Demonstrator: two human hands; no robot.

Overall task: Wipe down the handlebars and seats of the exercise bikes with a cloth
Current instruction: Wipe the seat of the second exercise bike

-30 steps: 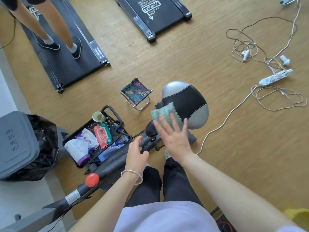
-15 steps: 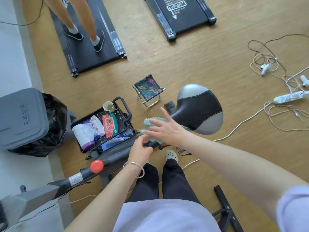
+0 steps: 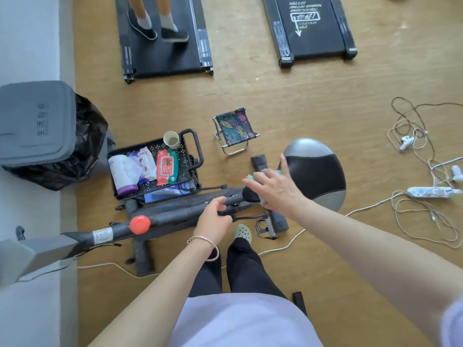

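Nubby teal cloth (image 3: pixel 254 175) sits at the left tip of the smooth, rounded black-and-silver seat (image 3: pixel 315 171), pressed under the right hand (image 3: pixel 275 187) (fingers straight, spread). The left hand (image 3: pixel 213 217) curls at the matte tubular frame (image 3: pixel 172 214); whether it clamps is unclear.

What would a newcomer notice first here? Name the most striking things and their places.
At centre, the right hand presses a green cloth to the edge of the seat, the left hand at the frame. A cart of wipes stands left of them, and someone stands on a treadmill top left.
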